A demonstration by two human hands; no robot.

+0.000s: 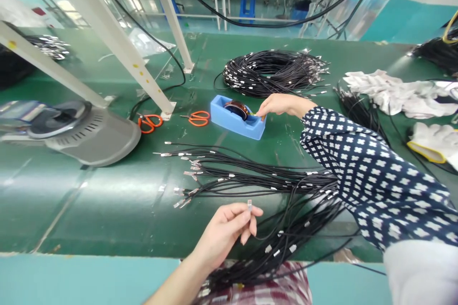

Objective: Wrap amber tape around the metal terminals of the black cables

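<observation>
My left hand (231, 226) pinches a black cable near its small metal connector (249, 205), which points up between thumb and fingers. My right hand (279, 105) reaches to the front end of a blue tape dispenser (232, 123), its fingers closed on the tape's end at the cutting edge. A roll of amber tape (237, 108) sits in the dispenser. Between my hands a bundle of black cables (250, 178) lies across the green table, connector ends toward the left. More black cables (279, 243) hang over the table's front edge onto my lap.
Orange-handled scissors (199, 118) and a second orange-handled pair (150, 123) lie left of the dispenser. A grey lamp-like base (93, 133) stands farther left, near white metal posts (143, 74). Behind is a coiled cable bundle (272, 74); white gloves (393, 93) lie right.
</observation>
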